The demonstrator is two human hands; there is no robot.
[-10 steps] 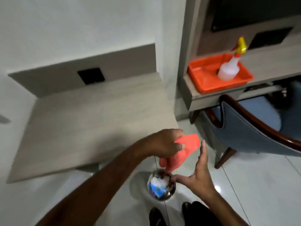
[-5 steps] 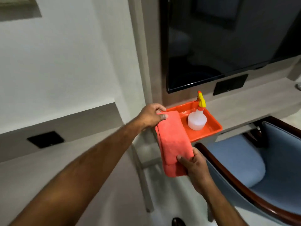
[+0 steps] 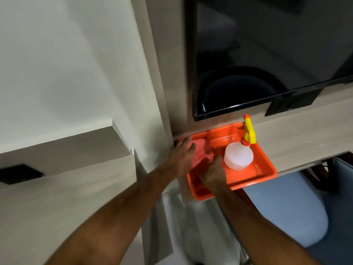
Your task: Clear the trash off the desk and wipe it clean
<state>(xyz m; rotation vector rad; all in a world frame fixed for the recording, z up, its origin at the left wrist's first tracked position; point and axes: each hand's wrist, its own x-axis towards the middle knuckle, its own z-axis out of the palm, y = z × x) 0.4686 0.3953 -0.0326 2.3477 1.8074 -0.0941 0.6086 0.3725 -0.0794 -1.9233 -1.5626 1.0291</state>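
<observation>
An orange tray sits at the left end of the wooden desk. Folded in its left half lies a pink-red cloth. My left hand rests on the cloth's far left part, fingers spread over it. Over the cloth's near end lies my right hand, fingers curled on it. A white spray bottle with a yellow and orange trigger stands in the tray's right half, just right of my right hand.
A dark TV screen hangs on the wall above the desk. A blue upholstered chair with a dark wood frame stands under the desk's edge at right. A lower wooden shelf with a black socket plate runs at left.
I lifted the cloth from above the small floor bin, carried it up to the tray and laid it inside. Both hands now press on it there. The view swung from the floor up to the desk.
</observation>
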